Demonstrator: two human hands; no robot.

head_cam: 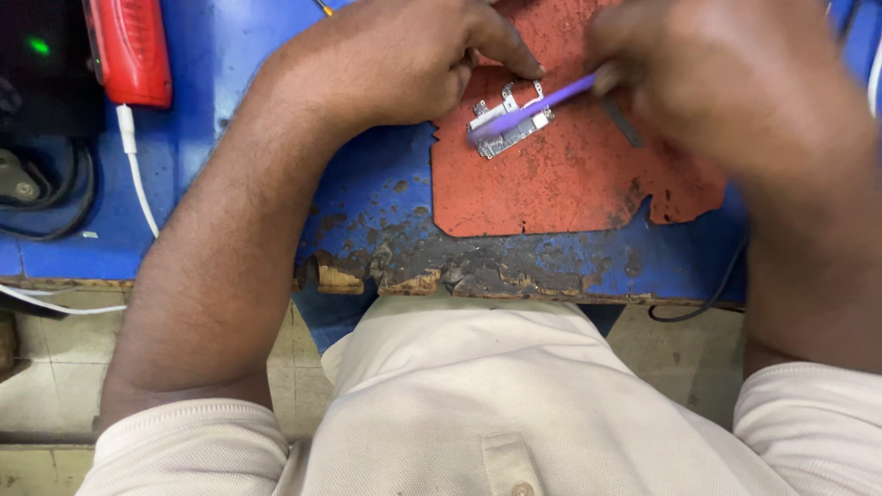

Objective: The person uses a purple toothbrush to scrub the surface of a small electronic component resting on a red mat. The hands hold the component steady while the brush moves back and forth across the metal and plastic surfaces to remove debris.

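A small silvery circuit board (516, 127) lies on a worn red mat (560, 179) on the blue bench. My left hand (404, 55) rests at the mat's upper left, its fingertips pressing on the board's top edge. My right hand (726, 78), blurred, grips a purple brush-like tool (528, 110) whose tip lies across the board. A thin dark strip (623, 124) lies on the mat just below the right hand.
The blue benchtop (230, 202) has a chipped, burnt front edge (459, 280). A red device (130, 50) with a white cable (138, 179) sits at the far left beside a black unit (41, 64) showing a green light. A black cable (707, 298) hangs off the front right.
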